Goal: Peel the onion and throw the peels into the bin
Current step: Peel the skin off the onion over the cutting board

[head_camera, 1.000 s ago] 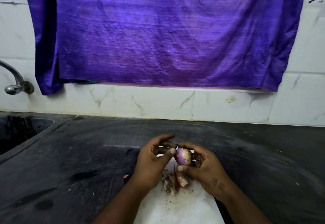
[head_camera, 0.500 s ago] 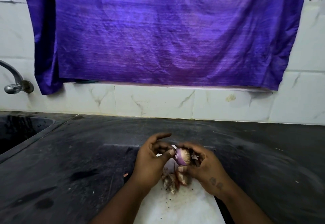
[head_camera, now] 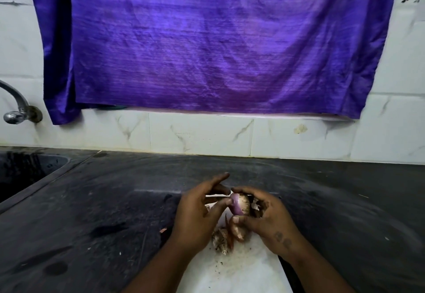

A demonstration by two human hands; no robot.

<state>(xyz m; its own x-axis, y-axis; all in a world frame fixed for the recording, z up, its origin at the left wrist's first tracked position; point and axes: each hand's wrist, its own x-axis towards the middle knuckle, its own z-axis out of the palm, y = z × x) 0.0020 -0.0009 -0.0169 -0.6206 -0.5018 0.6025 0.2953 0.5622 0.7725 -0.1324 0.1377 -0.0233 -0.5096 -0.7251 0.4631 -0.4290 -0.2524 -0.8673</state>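
Your right hand [head_camera: 266,219] grip pinches the onion [head_camera: 240,204]; left hand [head_camera: 197,212] thumb presses its skin, fingers spread. Peels [head_camera: 224,238] lie near on white board [head_camera: 241,274], dark bench [head_camera: 92,212].

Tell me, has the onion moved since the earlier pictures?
Barely. The onion still sits held in the right hand above the far end of the white board, only turned slightly as the left hand peels.
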